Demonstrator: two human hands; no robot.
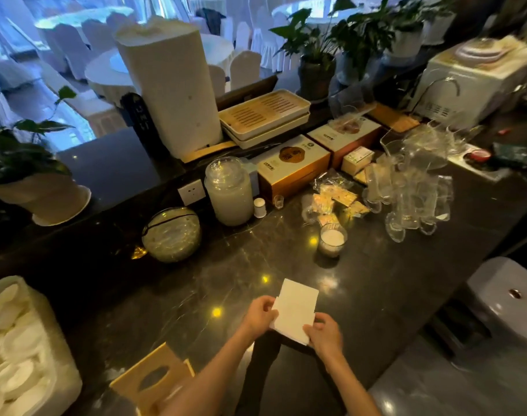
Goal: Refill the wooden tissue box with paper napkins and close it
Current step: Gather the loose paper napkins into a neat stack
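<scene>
A small stack of white paper napkins (296,310) is held just above the dark marble counter, near its front edge. My left hand (260,315) grips the stack's left edge, and my right hand (323,333) pinches its lower right corner. The wooden tissue box (154,381) sits at the front left of the counter, left of my left forearm, which hides part of it. An oval slot shows in its top face. Whether it is open or shut I cannot tell.
A white foam crate (22,349) of dishes stands at the far left. Behind the napkins are a glass candle cup (332,240), a round glass bowl (172,234), a lidded glass jar (229,192), gift boxes and several clear glass pitchers (412,193). A grey stool (508,301) stands right of the counter.
</scene>
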